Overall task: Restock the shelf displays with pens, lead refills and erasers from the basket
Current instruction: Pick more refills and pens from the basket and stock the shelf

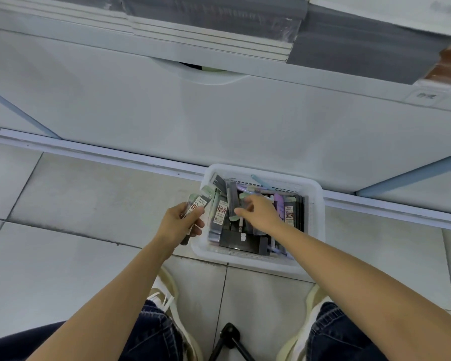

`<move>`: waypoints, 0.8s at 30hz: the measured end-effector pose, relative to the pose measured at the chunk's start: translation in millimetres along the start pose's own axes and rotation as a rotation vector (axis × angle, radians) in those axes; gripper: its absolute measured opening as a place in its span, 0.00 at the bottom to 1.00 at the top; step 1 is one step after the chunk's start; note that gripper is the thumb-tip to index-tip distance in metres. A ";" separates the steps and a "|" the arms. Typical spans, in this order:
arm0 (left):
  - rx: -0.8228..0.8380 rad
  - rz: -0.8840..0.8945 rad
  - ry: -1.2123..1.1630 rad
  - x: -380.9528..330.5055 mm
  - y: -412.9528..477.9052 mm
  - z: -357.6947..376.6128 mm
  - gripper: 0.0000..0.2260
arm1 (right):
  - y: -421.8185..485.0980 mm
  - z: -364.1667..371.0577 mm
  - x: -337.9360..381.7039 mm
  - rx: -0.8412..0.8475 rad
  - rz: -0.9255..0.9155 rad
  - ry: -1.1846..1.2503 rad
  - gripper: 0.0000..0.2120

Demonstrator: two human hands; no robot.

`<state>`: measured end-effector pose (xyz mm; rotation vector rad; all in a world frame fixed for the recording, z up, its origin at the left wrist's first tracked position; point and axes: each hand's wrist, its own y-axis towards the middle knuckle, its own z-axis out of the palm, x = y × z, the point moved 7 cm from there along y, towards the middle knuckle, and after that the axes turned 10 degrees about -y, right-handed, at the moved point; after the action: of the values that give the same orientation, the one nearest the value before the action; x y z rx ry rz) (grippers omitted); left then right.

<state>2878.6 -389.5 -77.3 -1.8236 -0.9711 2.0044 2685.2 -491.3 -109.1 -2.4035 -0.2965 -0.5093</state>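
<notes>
The basket (317,217) was made of smooth white moulded plastic. The refill packs (221,212) were sleeved in glossy clear plastic with paper labels. The floor tiles (89,199) were finished matt and faintly scuffed. The trousers (154,334) were cut from dark denim.

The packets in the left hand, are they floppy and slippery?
Probably light: the left hand holds several lead refill packets fanned in one grip. Their glossy clear sleeves look slippery, so the fan may slide apart. They seem thin and flat, likely bending a little, not rolling.
</notes>
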 end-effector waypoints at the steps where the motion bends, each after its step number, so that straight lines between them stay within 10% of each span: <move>1: -0.015 -0.007 -0.010 1.1 0.7 -0.9 0.11 | 2.6 -0.9 1.3 -0.054 0.001 -0.034 0.24; 5: -0.041 -0.012 -0.023 4.7 2.9 -1.6 0.12 | 0.4 -9.9 -8.7 -0.216 0.027 -0.250 0.32; 24: -0.044 0.036 0.064 3.0 6.6 4.9 0.08 | -26.0 31.1 -3.2 0.149 -0.379 -0.693 0.22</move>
<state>2874.9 -394.1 -83.8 -1.9293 -0.9776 1.9472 2682.4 -451.7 -118.0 -2.3051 -1.0598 0.2090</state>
